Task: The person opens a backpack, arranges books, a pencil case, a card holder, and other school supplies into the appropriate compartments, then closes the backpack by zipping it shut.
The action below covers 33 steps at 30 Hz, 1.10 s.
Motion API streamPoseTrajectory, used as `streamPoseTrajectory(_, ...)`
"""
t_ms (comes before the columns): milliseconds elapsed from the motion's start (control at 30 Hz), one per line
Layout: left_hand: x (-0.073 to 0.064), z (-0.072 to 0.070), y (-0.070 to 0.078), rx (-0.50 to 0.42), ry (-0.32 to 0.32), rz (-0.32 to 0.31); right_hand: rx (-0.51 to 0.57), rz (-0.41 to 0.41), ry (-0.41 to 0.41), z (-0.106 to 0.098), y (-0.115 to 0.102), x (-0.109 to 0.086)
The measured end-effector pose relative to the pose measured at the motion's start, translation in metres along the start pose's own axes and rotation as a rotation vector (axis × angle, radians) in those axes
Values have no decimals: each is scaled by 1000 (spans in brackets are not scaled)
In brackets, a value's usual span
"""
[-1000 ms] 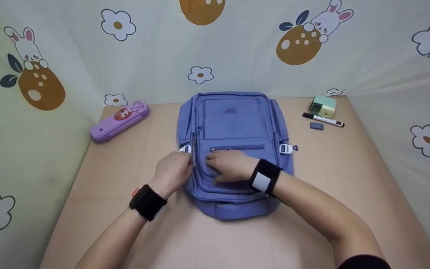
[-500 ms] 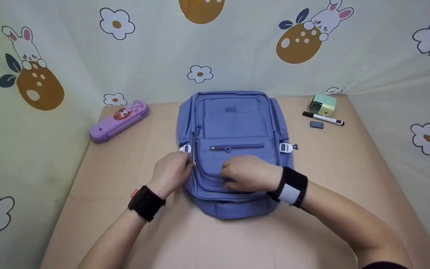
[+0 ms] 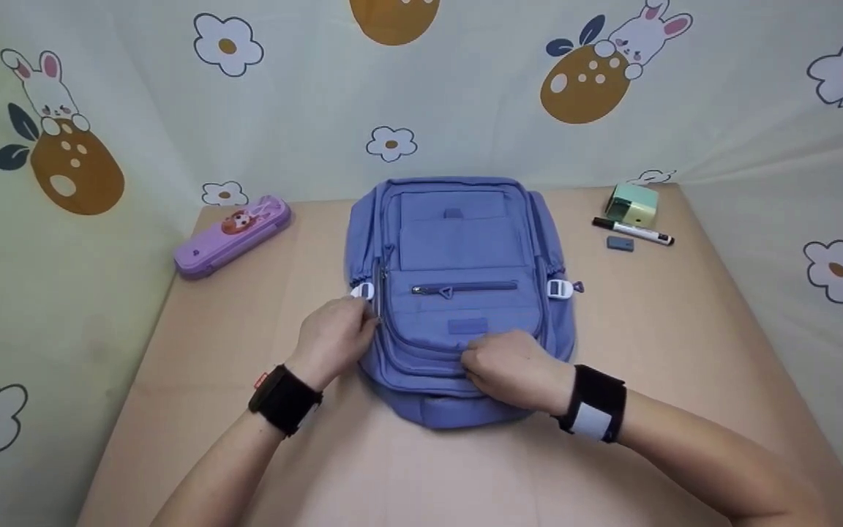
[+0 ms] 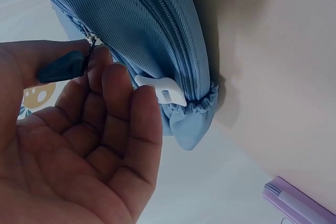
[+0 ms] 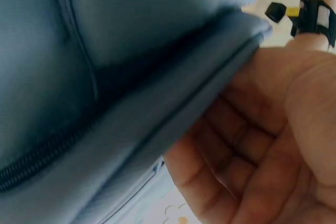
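A blue backpack [image 3: 458,241] lies front side up on the table. At its left side my left hand [image 3: 335,333] pinches a zipper pull [image 4: 63,67] between thumb and index finger, as the left wrist view shows; the other fingers are curled beside it. A white buckle [image 4: 163,90] sits just past those fingertips. My right hand [image 3: 516,369] grips the lower edge of the front pocket, its fingertips partly hidden by the fabric. In the right wrist view the pocket seam [image 5: 173,114] runs into that hand, and zipper teeth [image 5: 47,148] show beside it.
A purple pencil case [image 3: 235,238] lies at the back left. At the back right are a mint-green pencil sharpener [image 3: 634,203], a marker [image 3: 634,231] and a small blue-grey eraser [image 3: 620,243]. Patterned cloth walls [image 3: 304,110] border the table.
My right hand has moved right and down, from beside the front zipper to the pocket's lower edge, uncovering a small label patch. The left hand stays at the bag's left side.
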<state>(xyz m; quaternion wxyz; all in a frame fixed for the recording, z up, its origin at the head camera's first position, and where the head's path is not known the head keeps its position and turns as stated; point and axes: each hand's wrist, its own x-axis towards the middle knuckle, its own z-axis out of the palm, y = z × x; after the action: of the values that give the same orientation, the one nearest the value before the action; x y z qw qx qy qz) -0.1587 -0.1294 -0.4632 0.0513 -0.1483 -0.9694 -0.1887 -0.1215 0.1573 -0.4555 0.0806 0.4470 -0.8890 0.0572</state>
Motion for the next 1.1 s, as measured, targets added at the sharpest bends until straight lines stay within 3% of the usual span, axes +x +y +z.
streamPoseTrajectory(133, -2, -3, 2, 3, -6, -13, -66, 28, 104, 5, -2, 0)
streamPoseTrajectory(233, -3, -5, 5, 6, -24, -14, -67, 69, 126, 7, -3, 0)
streamPoseTrajectory(700, -31, -14, 28, -4, -47, 76, -55, 83, 137, 3, -2, -2)
streamPoseTrajectory(867, -32, -13, 27, -18, -50, 54, -16, 74, 128, 2, -1, -4)
streamPoseTrajectory(1100, -32, -12, 23, -78, -58, 26, 123, 79, 75, -7, 8, -15)
